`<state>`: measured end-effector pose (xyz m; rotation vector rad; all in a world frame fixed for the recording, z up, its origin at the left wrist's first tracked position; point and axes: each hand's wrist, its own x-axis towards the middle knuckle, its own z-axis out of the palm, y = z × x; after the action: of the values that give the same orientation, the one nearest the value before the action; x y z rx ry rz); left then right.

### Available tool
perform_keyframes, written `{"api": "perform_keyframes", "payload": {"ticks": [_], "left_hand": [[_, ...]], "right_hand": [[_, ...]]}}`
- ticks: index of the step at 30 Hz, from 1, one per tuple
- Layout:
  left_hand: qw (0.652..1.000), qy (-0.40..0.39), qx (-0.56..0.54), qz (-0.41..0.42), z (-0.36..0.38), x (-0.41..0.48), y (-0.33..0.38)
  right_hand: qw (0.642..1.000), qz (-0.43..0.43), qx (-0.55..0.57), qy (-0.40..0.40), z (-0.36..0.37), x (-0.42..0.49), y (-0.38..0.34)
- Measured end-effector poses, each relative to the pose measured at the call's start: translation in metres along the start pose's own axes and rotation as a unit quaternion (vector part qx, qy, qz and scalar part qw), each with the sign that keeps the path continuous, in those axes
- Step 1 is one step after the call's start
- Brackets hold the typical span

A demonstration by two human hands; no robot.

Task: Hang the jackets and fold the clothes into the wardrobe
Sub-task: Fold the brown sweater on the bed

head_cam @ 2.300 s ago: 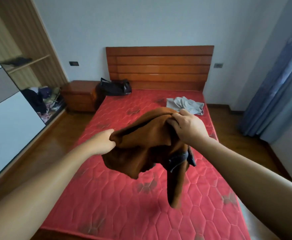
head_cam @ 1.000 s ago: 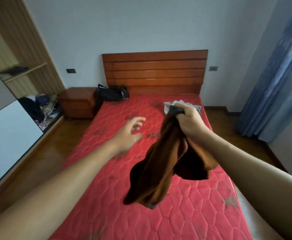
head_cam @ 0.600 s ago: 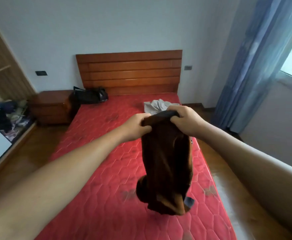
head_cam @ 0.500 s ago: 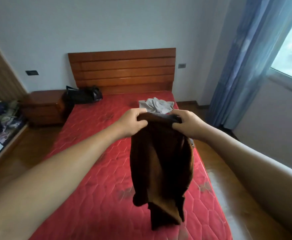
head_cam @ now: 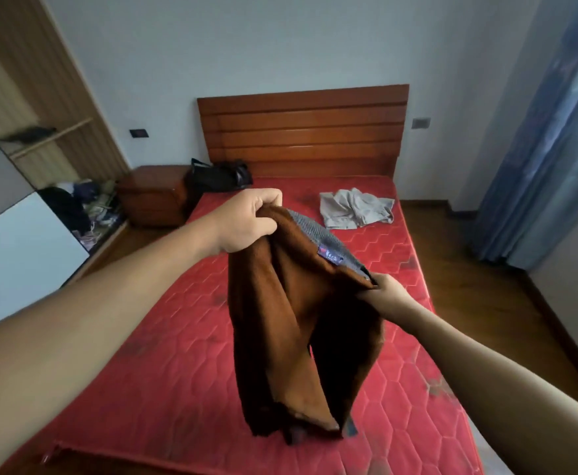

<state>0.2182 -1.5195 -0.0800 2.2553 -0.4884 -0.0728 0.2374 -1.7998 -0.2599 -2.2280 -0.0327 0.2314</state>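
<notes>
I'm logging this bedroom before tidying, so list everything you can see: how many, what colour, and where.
brown garment: one, brown with a grey top edge, held up over the mattress
pale garment: one, light grey, crumpled on the mattress near the headboard
mattress: one, red, centre
headboard: one, reddish wood, at the far end of the mattress
black bag: one, black, between headboard and nightstand
nightstand: one, reddish wood, left of the mattress
wardrobe: one, light wood, far left
clothes pile: one heap, mixed dark colours, wardrobe bottom
curtain: one, blue, far right
left hand: one, grips the brown garment's top edge
right hand: one, pinches that edge's other corner
</notes>
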Motion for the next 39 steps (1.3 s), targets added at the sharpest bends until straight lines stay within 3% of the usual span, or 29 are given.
{"api": "perform_keyframes", "payload": {"ticks": [3,7,10,14,19,25,31,35,39], "left_hand": [[0.995,-0.049,0.063,-0.065,-0.015,-0.015,-0.009],[0.976,-0.091,0.145,-0.135,-0.027,-0.032,-0.023],[0.964,-0.039,0.219,-0.143,-0.028,-0.034,-0.03],[0.951,0.068,0.272,-0.129,-0.033,-0.025,-0.04],[0.936,0.142,0.28,-0.159,-0.034,-0.012,-0.05],[0.938,0.184,0.259,-0.139,-0.027,0.007,-0.064],[0.956,0.222,0.16,-0.101,-0.027,0.049,-0.084],[0.971,0.198,0.12,-0.067,-0.029,0.069,-0.099],[0.983,0.121,0.13,-0.043,-0.031,0.077,-0.128]], "right_hand": [[0.996,0.009,0.091,0.015,-0.014,0.016,-0.004],[0.995,-0.037,0.074,0.062,-0.043,0.04,-0.02],[0.991,-0.095,0.042,0.086,-0.07,0.051,-0.034],[0.985,-0.162,-0.007,0.06,-0.1,0.054,-0.052],[0.958,-0.191,-0.184,0.107,-0.13,0.062,-0.053],[0.935,-0.173,-0.279,0.136,-0.157,0.063,-0.043],[0.959,-0.099,-0.239,0.119,-0.159,0.073,-0.046],[0.988,-0.057,-0.087,0.118,-0.153,0.072,-0.043],[0.987,0.03,0.104,0.118,-0.136,0.063,-0.039]]}}
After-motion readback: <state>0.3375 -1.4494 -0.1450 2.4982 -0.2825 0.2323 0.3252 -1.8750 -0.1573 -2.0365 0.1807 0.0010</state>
